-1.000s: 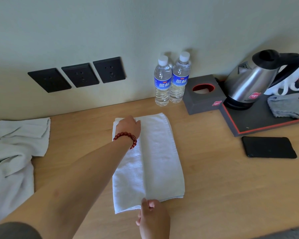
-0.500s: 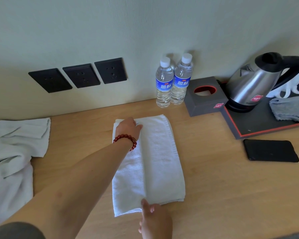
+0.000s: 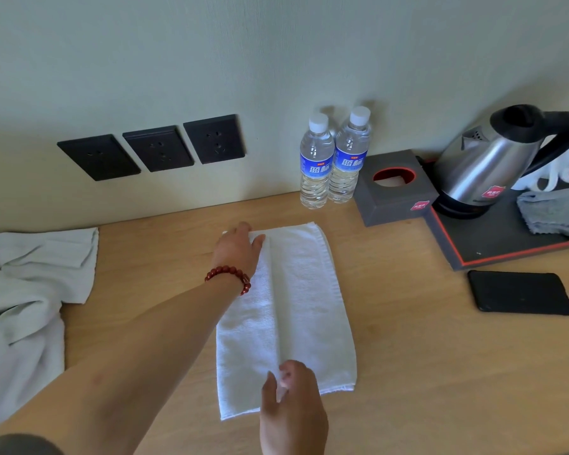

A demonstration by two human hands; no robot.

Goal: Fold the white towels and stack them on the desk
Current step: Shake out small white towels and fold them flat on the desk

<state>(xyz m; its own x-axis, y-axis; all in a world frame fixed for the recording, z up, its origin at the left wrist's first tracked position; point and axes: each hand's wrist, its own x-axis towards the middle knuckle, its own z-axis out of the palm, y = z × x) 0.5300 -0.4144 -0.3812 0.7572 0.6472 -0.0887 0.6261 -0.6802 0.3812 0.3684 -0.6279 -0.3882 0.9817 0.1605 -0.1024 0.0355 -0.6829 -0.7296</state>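
While the white towel [image 3: 296,310] lies lengthwise on the desk [image 3: 424,356], already folded into a long strip with a seam running down its middle, I hold it at both ends. My left hand [image 3: 239,249] reaches to the far left corner, fingers curled over the towel's edge as if gripping it; the exact finger contact is hidden under the hand. My right hand [image 3: 291,399] sits at the near edge, thumb and fingertips pinching the cloth where the seam ends. I judge this two-point hold keeps the layers aligned, so the far end can be brought over the near one without the strip skewing. A red bead bracelet [image 3: 229,278] circles my left wrist.

More crumpled pale cloth [image 3: 23,290], probably towels awaiting folding, is heaped at the desk's left edge, well apart from the strip. No finished stack is visible.

Containers: two capped water bottles [image 3: 334,159] stand touching against the wall, both apparently full. Beside them a grey tissue box [image 3: 393,192] shows a round red-rimmed opening. A dark tray [image 3: 493,244] carries a steel kettle [image 3: 486,169], a grey cloth [image 3: 552,210] and white cups, partly cut off. A black phone [image 3: 519,292] lies just in front of the tray.
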